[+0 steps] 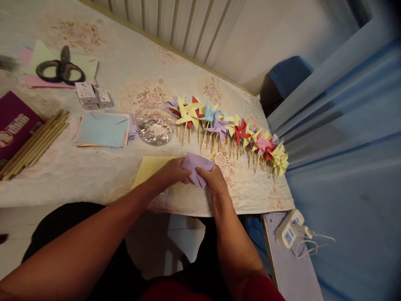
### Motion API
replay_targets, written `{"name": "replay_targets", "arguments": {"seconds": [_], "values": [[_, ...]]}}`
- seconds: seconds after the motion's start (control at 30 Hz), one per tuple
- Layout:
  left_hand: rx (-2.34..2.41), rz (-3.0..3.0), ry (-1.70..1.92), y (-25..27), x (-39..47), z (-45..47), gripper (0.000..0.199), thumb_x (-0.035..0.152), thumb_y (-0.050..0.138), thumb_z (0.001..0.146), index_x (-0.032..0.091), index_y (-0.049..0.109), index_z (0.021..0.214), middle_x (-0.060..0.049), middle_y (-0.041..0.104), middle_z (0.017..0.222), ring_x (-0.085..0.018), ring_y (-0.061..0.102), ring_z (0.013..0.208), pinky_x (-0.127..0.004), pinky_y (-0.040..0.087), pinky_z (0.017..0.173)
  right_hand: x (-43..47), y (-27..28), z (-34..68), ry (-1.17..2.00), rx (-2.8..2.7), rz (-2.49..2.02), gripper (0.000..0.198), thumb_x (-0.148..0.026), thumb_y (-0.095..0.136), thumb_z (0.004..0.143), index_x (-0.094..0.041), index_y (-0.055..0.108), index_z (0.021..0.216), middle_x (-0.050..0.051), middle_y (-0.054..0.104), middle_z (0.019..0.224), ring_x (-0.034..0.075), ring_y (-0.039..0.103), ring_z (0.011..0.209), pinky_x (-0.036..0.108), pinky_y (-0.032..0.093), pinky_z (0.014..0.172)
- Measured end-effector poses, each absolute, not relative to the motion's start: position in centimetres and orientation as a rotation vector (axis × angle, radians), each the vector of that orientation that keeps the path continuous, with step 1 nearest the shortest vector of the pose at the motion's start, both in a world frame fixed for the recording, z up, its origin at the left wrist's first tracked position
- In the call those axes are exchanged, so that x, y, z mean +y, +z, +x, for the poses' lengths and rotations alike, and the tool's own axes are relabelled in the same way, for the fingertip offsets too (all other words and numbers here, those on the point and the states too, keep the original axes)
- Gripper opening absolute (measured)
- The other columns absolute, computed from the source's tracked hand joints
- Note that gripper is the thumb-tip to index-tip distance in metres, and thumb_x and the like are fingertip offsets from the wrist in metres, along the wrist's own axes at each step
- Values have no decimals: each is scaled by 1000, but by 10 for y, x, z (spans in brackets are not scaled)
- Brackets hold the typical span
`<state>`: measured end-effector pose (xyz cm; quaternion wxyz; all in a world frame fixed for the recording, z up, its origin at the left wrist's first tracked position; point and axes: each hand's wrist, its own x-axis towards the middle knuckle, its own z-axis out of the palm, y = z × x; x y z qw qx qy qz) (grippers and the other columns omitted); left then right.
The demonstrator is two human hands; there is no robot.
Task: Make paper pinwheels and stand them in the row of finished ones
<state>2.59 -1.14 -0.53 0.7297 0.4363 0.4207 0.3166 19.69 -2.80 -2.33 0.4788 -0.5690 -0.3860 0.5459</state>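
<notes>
Between my two hands is a square of purple paper (pixel 198 164) with slits cut into it, lifted a little above the table's front edge. My left hand (pixel 175 170) pinches its left side, and my right hand (pixel 214 177) grips the right side with the thumb on top. Under my left wrist lies a sheet of yellow paper (pixel 148 167). Beyond the hands stands a round clear dish (pixel 156 127) of small shiny metal pieces. To its right, finished paper pinwheels (pixel 219 125) in several colours stand in a row on thin sticks.
Left of the dish lies a stack of cut coloured paper (pixel 103 128). Small white boxes (pixel 90 95) and black-handled scissors (pixel 61 71) on more paper sit behind it. Wooden sticks (pixel 37 144) lie by a purple box (pixel 15 125). A power strip (pixel 290 232) rests right of the table.
</notes>
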Motion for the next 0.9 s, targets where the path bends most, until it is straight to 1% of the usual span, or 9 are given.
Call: {"name": "replay_targets", "arguments": {"seconds": [0.17, 0.23, 0.3, 0.4, 0.5, 0.67, 0.77, 0.9], "values": [[790, 708, 806, -10, -15, 30, 36, 32, 80, 66, 16, 73, 98, -7, 76, 94, -21, 71, 84, -33, 55, 78, -25, -17, 184, 1246, -702, -1267, 29, -27, 81, 60, -16, 71, 85, 1, 76, 77, 17, 68, 65, 30, 58, 65], [733, 615, 856, -15, -18, 34, 37, 32, 82, 66, 17, 74, 99, -6, 75, 97, -20, 69, 87, -35, 54, 85, -25, -16, 179, 1234, -626, -1205, 30, -25, 80, 60, -16, 70, 87, 0, 75, 77, 15, 67, 65, 27, 57, 65], [686, 561, 884, -18, -20, 39, 33, 31, 83, 65, 17, 75, 94, -5, 75, 93, -18, 68, 85, -34, 53, 87, -26, -15, 174, 1226, -574, -1155, 30, -24, 80, 60, -17, 70, 88, 0, 75, 80, 14, 67, 67, 26, 57, 67], [655, 528, 910, -20, -23, 43, 27, 31, 83, 64, 16, 76, 85, -4, 73, 86, -15, 65, 79, -31, 52, 83, -27, -15, 168, 1190, -539, -1128, 29, -22, 79, 62, -17, 69, 88, 0, 75, 81, 14, 67, 69, 26, 57, 69], [660, 516, 959, -20, -24, 46, 26, 31, 83, 63, 16, 75, 83, -3, 72, 81, -14, 64, 76, -28, 52, 77, -29, -16, 162, 1169, -532, -1129, 28, -21, 77, 63, -16, 69, 89, -1, 74, 80, 13, 66, 69, 25, 56, 69], [704, 502, 1042, -16, -26, 50, 20, 29, 81, 62, 16, 74, 76, -1, 70, 74, -13, 61, 70, -25, 50, 71, -32, -17, 153, 1180, -547, -1149, 25, -23, 75, 66, -14, 69, 88, 0, 73, 79, 13, 65, 68, 27, 56, 69], [730, 480, 1078, -14, -27, 53, 16, 28, 79, 61, 17, 72, 71, 0, 68, 69, -12, 58, 65, -24, 47, 66, -34, -18, 148, 1193, -542, -1144, 24, -23, 75, 66, -15, 69, 87, 0, 73, 80, 14, 65, 68, 28, 56, 69], [773, 456, 1094, -17, -27, 55, 12, 26, 76, 62, 17, 70, 68, 1, 67, 66, -12, 58, 64, -24, 46, 64, -34, -19, 145, 1196, -526, -1136, 25, -23, 77, 65, -15, 69, 88, -1, 72, 78, 14, 65, 67, 27, 56, 68]]}}
